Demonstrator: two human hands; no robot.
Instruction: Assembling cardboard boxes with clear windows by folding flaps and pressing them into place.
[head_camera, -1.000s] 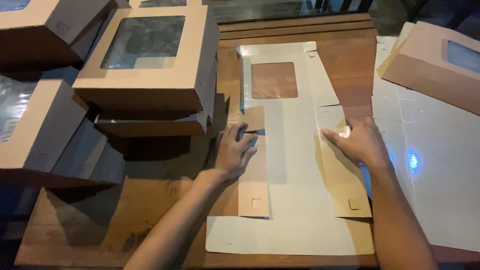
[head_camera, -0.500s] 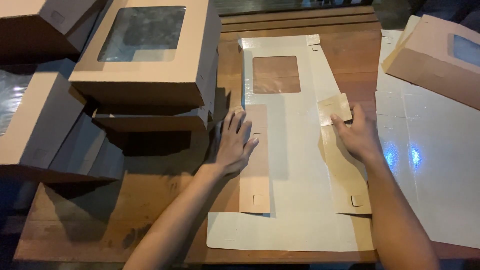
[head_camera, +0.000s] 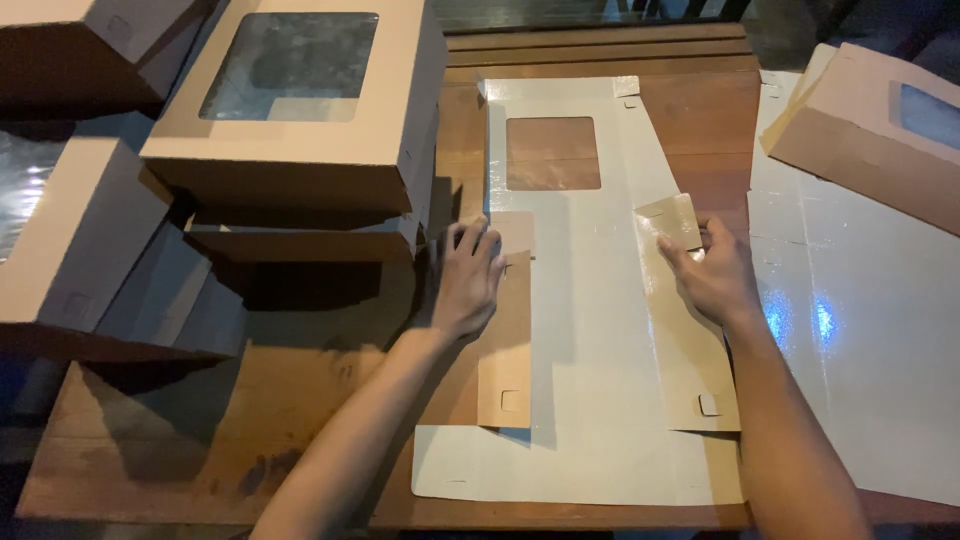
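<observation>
A flat cardboard box blank (head_camera: 590, 330), white inside and brown outside, lies on the wooden table (head_camera: 200, 440) with a square window cutout (head_camera: 552, 152) at its far end. Both long side flaps are folded inward. My left hand (head_camera: 466, 278) lies flat, fingers apart, pressing the left side flap (head_camera: 505, 360) down. My right hand (head_camera: 712, 272) rests on the right side flap (head_camera: 690, 350), its fingertips on a small brown corner tab (head_camera: 670, 220) that stands slightly raised.
Assembled brown window boxes (head_camera: 290, 110) are stacked at the left, with more at the far left (head_camera: 70, 230). Another window box (head_camera: 870, 130) sits at the top right on glossy white flat blanks (head_camera: 860, 330).
Both hands slid slightly away from me along the folded flaps. The small tab under my right fingers has lifted and turned up. The camera view shifted a little.
</observation>
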